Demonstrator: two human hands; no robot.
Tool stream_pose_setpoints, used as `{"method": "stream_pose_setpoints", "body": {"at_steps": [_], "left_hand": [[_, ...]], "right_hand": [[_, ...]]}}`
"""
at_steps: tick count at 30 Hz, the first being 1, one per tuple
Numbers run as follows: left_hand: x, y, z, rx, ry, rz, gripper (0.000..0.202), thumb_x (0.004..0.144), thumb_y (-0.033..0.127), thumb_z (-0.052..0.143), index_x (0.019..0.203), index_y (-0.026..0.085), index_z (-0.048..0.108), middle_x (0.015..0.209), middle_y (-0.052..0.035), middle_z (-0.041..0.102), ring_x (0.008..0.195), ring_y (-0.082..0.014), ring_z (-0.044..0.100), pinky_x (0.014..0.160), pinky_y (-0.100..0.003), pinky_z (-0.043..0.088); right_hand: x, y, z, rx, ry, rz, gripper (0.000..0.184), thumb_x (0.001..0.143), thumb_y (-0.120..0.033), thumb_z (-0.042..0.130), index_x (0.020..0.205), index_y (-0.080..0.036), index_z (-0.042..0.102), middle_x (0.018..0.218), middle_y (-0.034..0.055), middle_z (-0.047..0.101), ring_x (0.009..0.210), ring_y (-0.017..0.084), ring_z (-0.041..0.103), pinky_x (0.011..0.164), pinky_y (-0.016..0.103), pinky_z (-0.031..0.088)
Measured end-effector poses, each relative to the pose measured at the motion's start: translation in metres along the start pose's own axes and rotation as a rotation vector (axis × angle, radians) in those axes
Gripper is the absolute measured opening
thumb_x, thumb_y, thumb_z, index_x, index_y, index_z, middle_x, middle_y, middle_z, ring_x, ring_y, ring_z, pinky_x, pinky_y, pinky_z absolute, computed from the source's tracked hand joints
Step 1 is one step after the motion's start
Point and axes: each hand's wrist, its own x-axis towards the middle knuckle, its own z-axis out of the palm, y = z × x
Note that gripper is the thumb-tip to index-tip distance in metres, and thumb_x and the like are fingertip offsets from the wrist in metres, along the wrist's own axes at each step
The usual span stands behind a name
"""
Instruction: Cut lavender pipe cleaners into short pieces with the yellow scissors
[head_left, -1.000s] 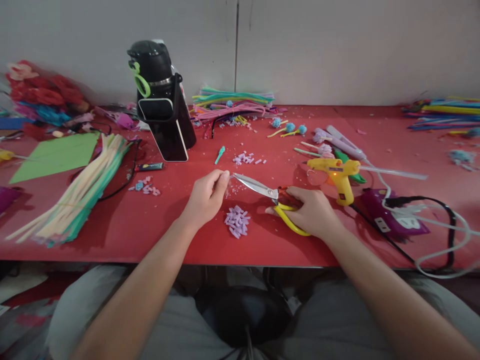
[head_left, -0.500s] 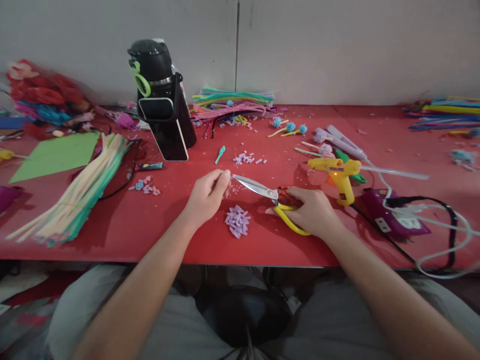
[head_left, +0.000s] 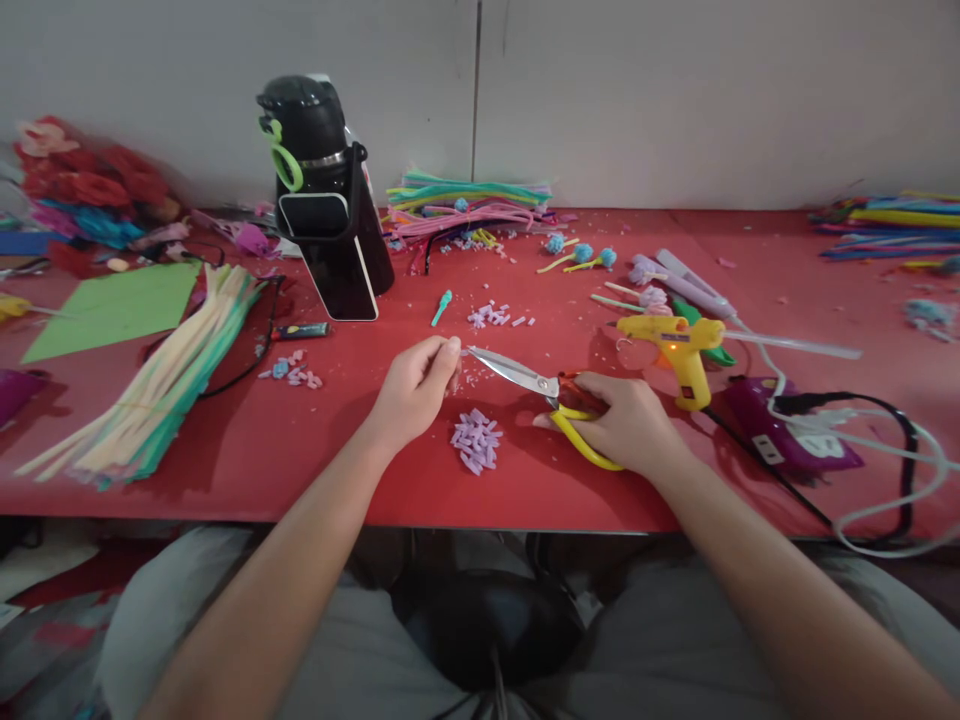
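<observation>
My left hand (head_left: 417,385) is closed in a pinch, thumb against forefinger, on a small lilac piece (head_left: 463,351) that barely shows past the fingertips. My right hand (head_left: 626,425) is wrapped round the yellow and red handles of a pair of scissors (head_left: 517,370). The blades look closed or nearly so, and their tips point at the lilac piece, very close to my left fingertips. Below the blades lies a heap of short lilac cut pieces (head_left: 476,441). More lilac cuttings (head_left: 489,316) are scattered beyond my left hand, beside a small teal twisted piece (head_left: 442,307).
A yellow glue gun (head_left: 675,345) with its light on stands right of my right hand, near a purple power strip (head_left: 795,425) and cables. A black bottle (head_left: 330,210) stands behind left. Bundled pipe cleaners (head_left: 142,390) lie left; blue-tipped stems (head_left: 581,255) lie farther back.
The scissor tips have drawn slightly away from my left fingertips, so a bit of lilac shows between them. Both hands otherwise hold nearly the same position.
</observation>
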Motion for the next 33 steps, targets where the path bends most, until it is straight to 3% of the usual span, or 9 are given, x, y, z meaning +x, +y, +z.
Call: {"method": "stream_pose_setpoints", "body": {"at_steps": [33], "left_hand": [[0.001, 0.0027, 0.0, -0.091, -0.026, -0.046, 0.042, 0.1, 0.04, 0.044, 0.064, 0.018, 0.05, 0.058, 0.0004, 0.055, 0.055, -0.0101, 0.052, 0.057, -0.024, 0.042]], "right_hand": [[0.0007, 0.0041, 0.0037, -0.036, 0.06, -0.043, 0.062, 0.063, -0.079, 0.065, 0.057, -0.022, 0.04, 0.052, -0.0007, 0.047, 0.05, 0.013, 0.042, 0.049, 0.027, 0.024]]}}
